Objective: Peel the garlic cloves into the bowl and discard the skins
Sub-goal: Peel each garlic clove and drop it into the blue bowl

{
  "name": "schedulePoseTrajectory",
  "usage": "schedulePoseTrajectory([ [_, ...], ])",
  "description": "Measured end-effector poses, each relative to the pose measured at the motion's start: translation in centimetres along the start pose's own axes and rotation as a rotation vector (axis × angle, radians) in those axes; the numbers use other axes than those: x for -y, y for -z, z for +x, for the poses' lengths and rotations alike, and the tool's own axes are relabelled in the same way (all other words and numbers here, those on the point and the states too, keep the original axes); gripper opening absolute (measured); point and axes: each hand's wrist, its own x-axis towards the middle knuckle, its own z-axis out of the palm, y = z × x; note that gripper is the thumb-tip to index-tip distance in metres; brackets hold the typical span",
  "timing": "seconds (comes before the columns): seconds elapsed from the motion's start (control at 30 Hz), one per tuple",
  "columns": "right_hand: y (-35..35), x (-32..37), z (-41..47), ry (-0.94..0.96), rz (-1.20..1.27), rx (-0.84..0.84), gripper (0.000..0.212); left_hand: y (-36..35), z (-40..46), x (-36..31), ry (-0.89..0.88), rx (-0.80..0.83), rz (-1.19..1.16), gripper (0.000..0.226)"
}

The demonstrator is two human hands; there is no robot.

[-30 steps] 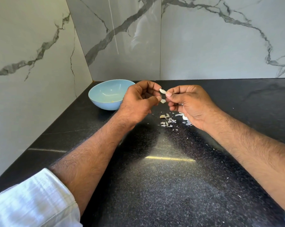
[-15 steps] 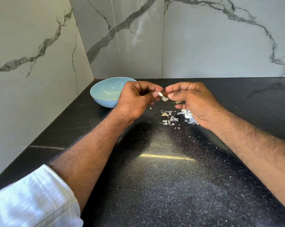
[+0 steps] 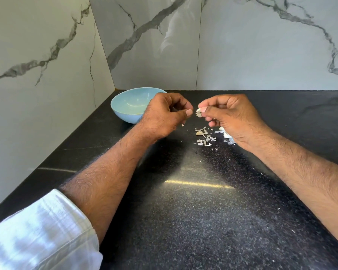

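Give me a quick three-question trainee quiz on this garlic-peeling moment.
1. True or false: the blue bowl holds peeled cloves.
2. Which hand pinches the garlic clove? A) left hand B) right hand
3. Fill in: the loose skins lie on the black ____.

Key: 1 false, what shows of its inside is bare; 2 B; 3 countertop.

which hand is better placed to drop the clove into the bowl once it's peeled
Probably the right hand: it already pinches the garlic clove. The left hand lies nearer the blue bowl, but its curled fingers show nothing held, so it would need a handover.
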Motion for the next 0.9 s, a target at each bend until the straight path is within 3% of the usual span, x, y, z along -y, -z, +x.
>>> schedulePoseTrajectory([
  [0.1,-0.2,0.1,-0.2,0.176,-0.327,0.036,0.006,1.4,0.1,0.4,0.150,0.068,0.129,0.006],
  [0.2,-1.0,1.0,-1.4,0.346,-0.477,0.115,0.008,1.9,0.1,0.5,0.209,0.095,0.163,0.007],
  [0.3,-2.1,1.1,-2.3,0.304,-0.735,0.363,0.013,2.0,0.1,0.2,0.217,0.097,0.177,0.008],
  [0.37,-2.1,1.3,-2.4,0.305,-0.838,0.409,0.013,2.0,-0.1,0.1,0.223,0.100,0.189,0.008],
  [0.57,-1.1,2.5,-2.0,0.637,-0.701,0.066,0.004,1.9,0.0,0.3,0.226,0.112,0.174,0.012],
  [0.7,-2.2,1.4,-2.3,0.370,-0.935,0.457,0.013,1.9,-0.1,0.1,0.221,0.125,0.201,0.010],
  [0.8,-1.1,0.9,-1.7,0.257,-0.738,0.378,0.012,1.9,-0.1,0.2,0.222,0.153,0.168,0.007],
  [0.9,0.3,0.6,-0.9,0.024,-0.241,0.237,0.017,2.0,-0.2,0.2,0.197,0.181,0.061,0.010],
])
